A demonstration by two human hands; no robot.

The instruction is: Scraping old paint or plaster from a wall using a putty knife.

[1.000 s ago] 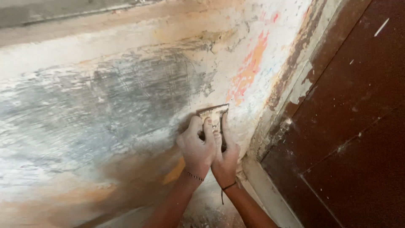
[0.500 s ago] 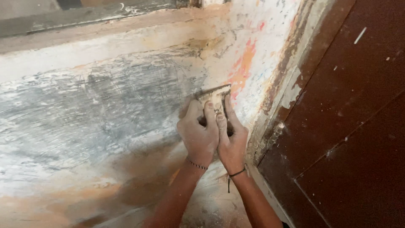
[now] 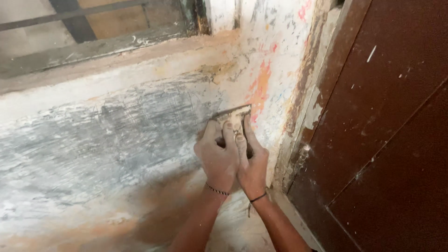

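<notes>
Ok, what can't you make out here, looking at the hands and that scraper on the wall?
Head view only:
- Scraper: only the blade's top edge shows; both hands cover the handle.
- Left hand and right hand: palms hidden, backs face the camera.
- Wall under the blade: hidden by scraper and fingers.
- Window and door: cut off by the frame edges.

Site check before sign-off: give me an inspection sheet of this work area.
Surface: wall patchy, grey scraped band, white and orange paint remnants, brown stain lower down.
Job's things: scraper, blade flat against the wall, coated in dust.
Clutter: nothing seen.
Grips: left hand and right hand side by side, both pressed on the scraper; dusty, thread bands at both wrists.
Cables: nothing seen.
Surroundings: dark brown door at right with chipped frame; barred window above the ledge.
</notes>
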